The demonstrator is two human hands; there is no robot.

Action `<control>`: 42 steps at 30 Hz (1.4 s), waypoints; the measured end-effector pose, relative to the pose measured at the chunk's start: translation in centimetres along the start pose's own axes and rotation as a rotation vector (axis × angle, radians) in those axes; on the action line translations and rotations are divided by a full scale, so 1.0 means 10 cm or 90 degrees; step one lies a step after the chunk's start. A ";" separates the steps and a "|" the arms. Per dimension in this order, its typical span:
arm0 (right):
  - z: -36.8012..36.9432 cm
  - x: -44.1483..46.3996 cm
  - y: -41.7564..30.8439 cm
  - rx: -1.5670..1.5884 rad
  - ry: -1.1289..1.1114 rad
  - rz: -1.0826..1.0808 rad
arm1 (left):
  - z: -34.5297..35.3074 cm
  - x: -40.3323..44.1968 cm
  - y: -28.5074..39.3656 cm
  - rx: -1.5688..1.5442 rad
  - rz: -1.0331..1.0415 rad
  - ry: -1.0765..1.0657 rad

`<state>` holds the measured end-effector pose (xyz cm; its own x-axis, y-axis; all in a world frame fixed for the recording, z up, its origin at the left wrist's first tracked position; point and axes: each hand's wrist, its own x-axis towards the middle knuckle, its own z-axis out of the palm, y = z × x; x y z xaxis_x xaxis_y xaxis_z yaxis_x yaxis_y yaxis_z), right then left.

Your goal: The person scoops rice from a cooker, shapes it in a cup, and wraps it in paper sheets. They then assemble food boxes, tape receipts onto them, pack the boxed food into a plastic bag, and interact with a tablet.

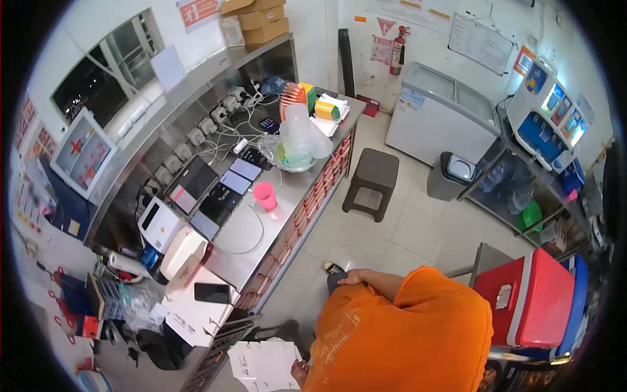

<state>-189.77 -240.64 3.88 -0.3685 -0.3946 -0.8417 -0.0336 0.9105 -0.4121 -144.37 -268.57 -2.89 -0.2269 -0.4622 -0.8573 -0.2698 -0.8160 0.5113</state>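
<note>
My left hand (299, 372) is low in the view, its fingers closed at the edge of a flat white cardboard piece (264, 364) with small dark print. Part of that hand is cut off by my orange shirt (398, 333) and the lower edge. My right hand (353, 277) rests over my knee, fingers laid on the dark trouser leg, holding nothing. Beyond it shows one dark shoe (334, 268). More white cardboard (189, 320) lies at the near end of the steel counter (245, 261), with a black phone (212, 293) on top.
The counter carries tablets (191, 185), chargers, cables, a pink cup (264, 196) and a plastic-wrapped bowl (294, 160). A brown stool (373, 183) stands on the tiled floor. Farther off are a chest freezer (444, 114) and a bin (449, 176). A red cool box (532, 297) is at my right.
</note>
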 end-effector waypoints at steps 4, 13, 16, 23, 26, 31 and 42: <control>-0.47 0.07 0.01 -0.054 0.047 0.027 | 0.58 -0.02 0.30 0.036 0.020 0.015; -1.76 0.49 1.08 0.105 0.102 0.084 | 3.03 0.14 0.48 0.149 -0.031 -0.020; -2.28 0.60 1.40 0.144 -0.017 0.160 | 3.55 0.02 0.54 0.166 -0.041 -0.018; -3.01 1.22 1.34 0.020 0.043 0.050 | 3.59 -0.32 0.40 -0.143 -0.090 -0.188; -3.32 1.33 0.94 -0.009 0.074 -0.047 | 4.40 -0.64 0.46 0.511 0.168 -0.024; -3.19 2.03 0.55 -0.081 -0.165 -0.087 | 4.54 -0.91 0.01 0.437 0.298 0.088; -2.70 3.30 0.46 -1.080 -0.286 -0.886 | 4.08 -1.36 -1.99 0.127 -0.032 0.446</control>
<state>-227.22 -246.11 -16.39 0.7485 -0.4555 -0.4820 -0.6164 -0.7460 -0.2521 -174.08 -231.86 1.05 0.4245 -0.5937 -0.6836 -0.4445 -0.7944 0.4139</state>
